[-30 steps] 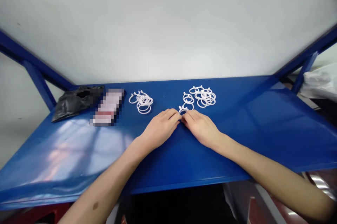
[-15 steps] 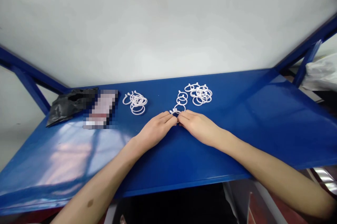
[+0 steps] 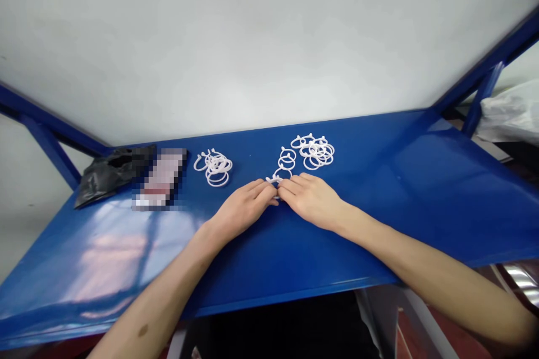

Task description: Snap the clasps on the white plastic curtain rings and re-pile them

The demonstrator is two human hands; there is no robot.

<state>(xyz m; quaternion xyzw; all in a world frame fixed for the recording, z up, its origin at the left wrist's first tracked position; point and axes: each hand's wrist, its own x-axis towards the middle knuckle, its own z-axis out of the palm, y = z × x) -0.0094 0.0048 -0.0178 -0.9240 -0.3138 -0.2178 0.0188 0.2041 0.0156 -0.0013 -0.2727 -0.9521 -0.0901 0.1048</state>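
My left hand [image 3: 244,204] and my right hand [image 3: 312,199] meet over the blue table, fingertips pinched together on white plastic shower curtain rings [image 3: 273,179]. Most of what they pinch is hidden behind the fingers. Just beyond them, a few more white rings [image 3: 287,160] with small ball ends trail away from the hands in a short row; whether they are linked I cannot tell. To the right of that row lies a loose pile of the same rings [image 3: 319,152]. A second tangled pile [image 3: 218,168] is beyond my left hand, to its left.
The blue table [image 3: 269,252] runs up to a pale wall [image 3: 269,44]. At the left are a crumpled black plastic bag [image 3: 112,171] and a blurred-out flat object [image 3: 162,179]. Blue frame bars [image 3: 50,145] rise at both ends; a white bag [image 3: 511,112] is outside at right.
Both hands stay together at the rings, their fingers slightly shifted. The whole view has moved a little, so the table's contents appear slightly further left.
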